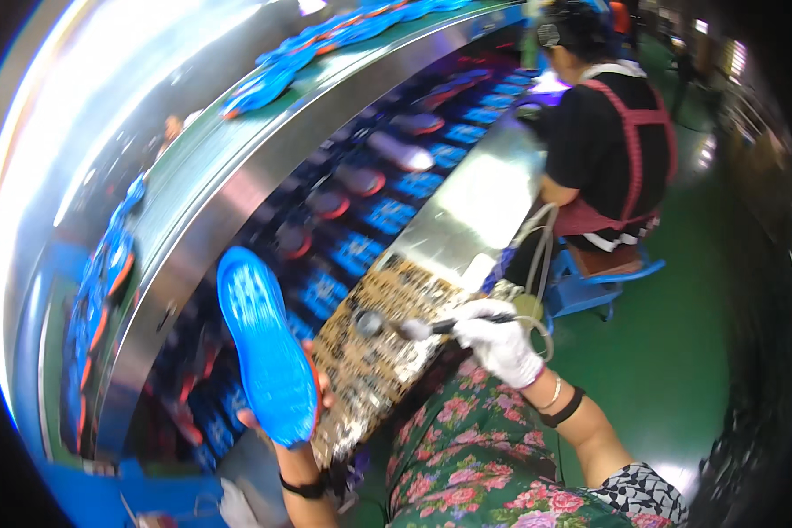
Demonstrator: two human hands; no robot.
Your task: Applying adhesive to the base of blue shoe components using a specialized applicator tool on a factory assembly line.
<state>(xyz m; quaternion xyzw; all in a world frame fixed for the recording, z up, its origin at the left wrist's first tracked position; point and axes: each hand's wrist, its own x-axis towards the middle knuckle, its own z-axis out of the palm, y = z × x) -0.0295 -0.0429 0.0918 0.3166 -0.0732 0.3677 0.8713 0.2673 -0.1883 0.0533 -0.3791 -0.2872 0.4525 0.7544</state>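
Head view: one blue sole (pixel 268 352) (red-edged) clamped in left fingers (pixel 326 391); one brush (pixel 442 326) clamped in right fingers (pixel 477 311).

— How does the blue sole (pixel 268 361) look?
— Glossy and smooth, like plastic or rubber, with bright highlights.
— And the brush (pixel 414 329)?
— Matt at its bristle end; blur hides finer texture.
— The glove (pixel 500 343)?
— White cloth, matt.
— What about the worktop (pixel 356 378)?
— Rough, blotchy and crusted-looking, with shiny patches; the bare panel (pixel 475 198) beyond is smooth, shiny metal.
— The floral garment (pixel 475 449)?
— Matt printed cloth.
— And the floor (pixel 625 370)?
— Smooth, with a glossy sheen where light falls.
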